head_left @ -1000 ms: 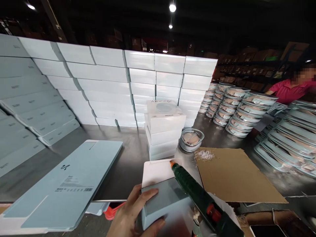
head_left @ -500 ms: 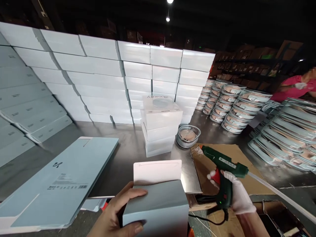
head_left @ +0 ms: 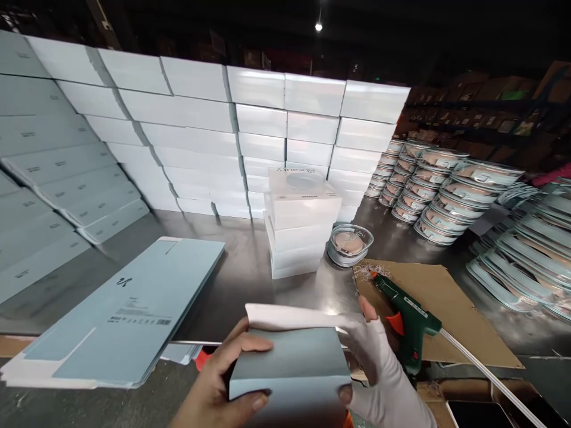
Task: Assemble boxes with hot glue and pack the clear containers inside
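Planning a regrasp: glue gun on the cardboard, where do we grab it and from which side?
Grip the green glue gun by its handle, the stub angling toward the near table edge below the red trigger. Come from the near right side, where the gloved right hand sits. The nozzle points far-left and the glue stick trails right, so avoid both ends.

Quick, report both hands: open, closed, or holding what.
Left hand: closed on the pale blue box, bare.
Right hand: gloved, closed on the same box's right side; glue gun lies released on cardboard.

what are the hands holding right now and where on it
Both hold the light blue box: the bare left hand grips its left side, the gloved right hand its right side and flap.
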### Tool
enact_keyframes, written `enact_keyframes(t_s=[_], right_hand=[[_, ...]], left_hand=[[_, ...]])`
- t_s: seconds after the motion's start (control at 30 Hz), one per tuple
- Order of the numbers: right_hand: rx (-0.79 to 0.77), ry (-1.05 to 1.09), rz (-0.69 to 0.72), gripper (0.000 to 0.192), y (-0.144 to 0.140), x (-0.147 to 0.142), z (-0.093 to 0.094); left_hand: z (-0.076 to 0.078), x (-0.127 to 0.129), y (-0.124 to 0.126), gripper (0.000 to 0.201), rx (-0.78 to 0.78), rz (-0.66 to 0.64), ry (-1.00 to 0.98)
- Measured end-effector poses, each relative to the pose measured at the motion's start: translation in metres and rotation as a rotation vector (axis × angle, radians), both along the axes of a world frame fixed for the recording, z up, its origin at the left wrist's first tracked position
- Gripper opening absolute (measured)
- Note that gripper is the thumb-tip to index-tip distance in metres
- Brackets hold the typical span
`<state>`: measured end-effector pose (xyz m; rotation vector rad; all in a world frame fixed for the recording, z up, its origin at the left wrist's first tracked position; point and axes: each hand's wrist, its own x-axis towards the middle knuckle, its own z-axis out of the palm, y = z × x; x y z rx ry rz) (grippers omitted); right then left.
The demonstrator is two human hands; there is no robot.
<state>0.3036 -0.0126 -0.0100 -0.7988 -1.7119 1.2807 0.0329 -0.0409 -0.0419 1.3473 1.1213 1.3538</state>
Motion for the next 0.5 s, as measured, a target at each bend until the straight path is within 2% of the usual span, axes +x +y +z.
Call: enact_keyframes(t_s=[0.07, 0.13, 0.2, 0.3, 0.37, 0.43, 0.47, 0.5], right_hand=[[0.106, -0.028, -0.025, 0.082, 0.001, -0.005, -0.005], [0.265, -0.15, -0.022, 0.078, 0.003, -0.003, -0.004], [0.405, -0.29, 0.02, 0.077, 0.007, -0.001, -0.001], [0.516, -0.336, 0.079, 0.065, 0.014, -0.001, 0.004], [0.521, -0.306, 0.086, 0.055, 0.016, 0.001, 0.005], [0.442, -0.264, 0.082, 0.048, 0.016, 0.005, 0.006], [0.352, -0.225, 0.078, 0.047, 0.016, 0.008, 0.007], [0.232, -0.171, 0.064, 0.05, 0.015, 0.011, 0.006]], left_hand=[[-0.003, 0.007, 0.0, 0.037, 0.013, 0.055, -0.188], [-0.003, 0.01, 0.001, 0.041, 0.073, 0.073, -0.284], [0.001, 0.009, 0.004, 0.042, 0.125, 0.021, -0.21], [0.012, 0.0, 0.01, 0.024, 0.137, -0.153, -0.002], [0.019, -0.009, 0.013, 0.015, 0.133, -0.248, 0.074], [0.024, -0.02, 0.015, 0.014, 0.151, -0.29, 0.121], [0.025, -0.026, 0.015, 0.014, 0.158, -0.26, 0.139], [0.025, -0.031, 0.014, 0.014, 0.16, -0.174, 0.132]])
